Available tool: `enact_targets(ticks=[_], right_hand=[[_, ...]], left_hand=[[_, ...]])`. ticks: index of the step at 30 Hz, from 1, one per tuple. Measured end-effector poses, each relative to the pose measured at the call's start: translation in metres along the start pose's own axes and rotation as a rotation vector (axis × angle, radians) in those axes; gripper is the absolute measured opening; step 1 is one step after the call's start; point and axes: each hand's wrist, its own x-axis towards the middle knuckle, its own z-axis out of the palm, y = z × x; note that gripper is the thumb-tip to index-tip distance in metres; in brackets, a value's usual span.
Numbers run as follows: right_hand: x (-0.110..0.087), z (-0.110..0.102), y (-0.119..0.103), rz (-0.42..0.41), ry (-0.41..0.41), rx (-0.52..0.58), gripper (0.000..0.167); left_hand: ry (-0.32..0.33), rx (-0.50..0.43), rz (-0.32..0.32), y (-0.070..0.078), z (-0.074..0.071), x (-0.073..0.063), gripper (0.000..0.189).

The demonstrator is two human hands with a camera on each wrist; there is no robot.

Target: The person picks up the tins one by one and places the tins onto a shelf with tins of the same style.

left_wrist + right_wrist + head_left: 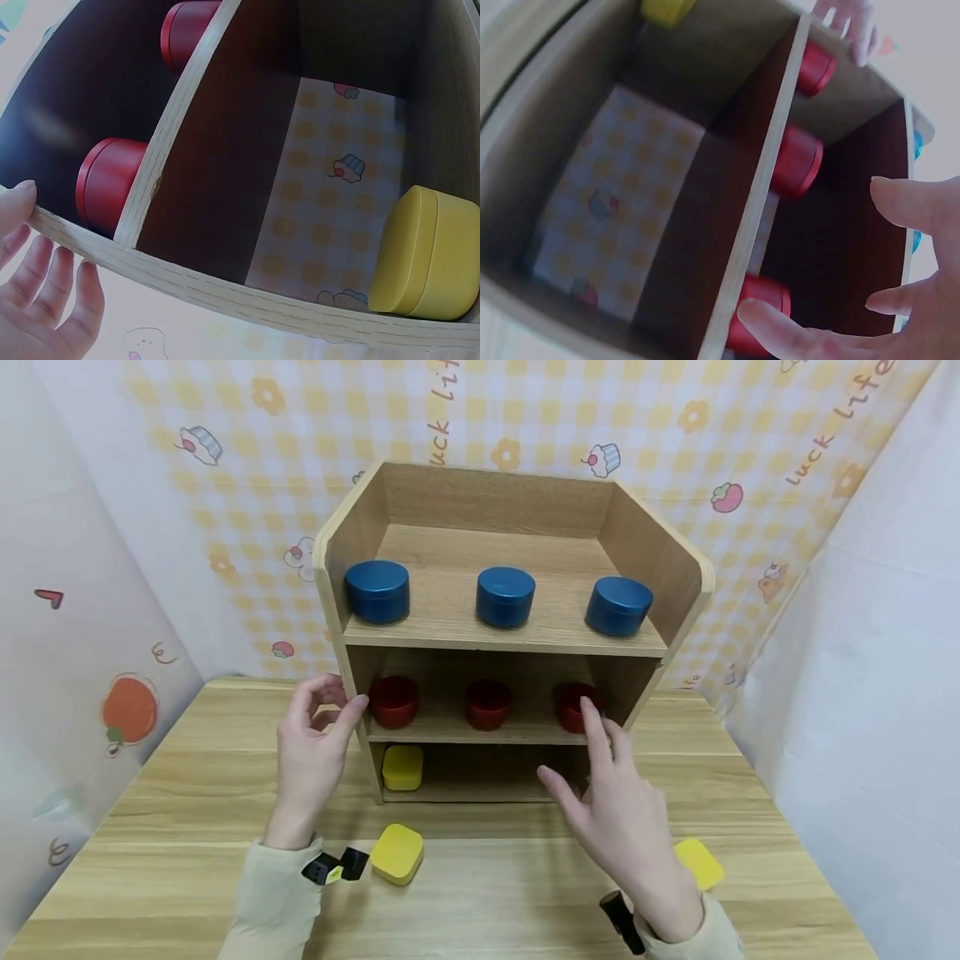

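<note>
A small wooden shelf (507,647) holds round red tins on its middle level: left (394,702), centre (488,705) and right (570,710). On the bottom level, at the left, is a yellow square tin (402,767). My left hand (313,756) is at the shelf's left side panel, thumb tip against the front edge and fingers outside it. Reaching in from the front, my right hand (626,814) has its index fingertip right at the right-hand red tin (759,300). The thumb stays spread away, in front of the bottom level.
Three round blue tins (506,597) stand along the top level. On the table (480,902), one yellow tin (397,854) lies in front of the shelf, and another yellow tin (699,862) is partly behind my right wrist. A patterned cloth (510,410) hangs behind the shelf.
</note>
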Motion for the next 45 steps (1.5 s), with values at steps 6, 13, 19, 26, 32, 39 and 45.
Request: enact_targets(ticks=[6,13,19,26,32,39,45], right_hand=[[-0.01,0.015,-0.016,-0.094,-0.002,0.185,0.081],[-0.02,0.044,-0.036,-0.186,-0.001,0.382,0.069],[-0.024,0.07,-0.051,-0.224,-0.091,0.524,0.062],[-0.03,0.093,-0.069,-0.176,-0.216,0.585,0.064],[-0.036,0.111,-0.08,-0.089,-0.39,0.626,0.069],[-0.04,0.13,-0.089,-0.037,-0.529,0.542,0.079],[-0.041,0.137,-0.092,-0.005,-0.644,0.478,0.084]], left_hand=[[-0.012,-0.003,0.001,0.001,-0.001,0.0,0.03],[-0.008,-0.016,0.015,0.001,-0.001,-0.001,0.03],[-0.004,-0.01,0.025,0.001,-0.002,0.0,0.031],[-0.015,-0.005,0.006,0.003,-0.003,0.002,0.031],[-0.032,0.009,0.0,0.004,-0.001,0.002,0.032],[-0.026,-0.008,-0.004,0.002,0.0,0.002,0.032],[-0.02,0.012,0.01,0.0,-0.002,0.001,0.032]])
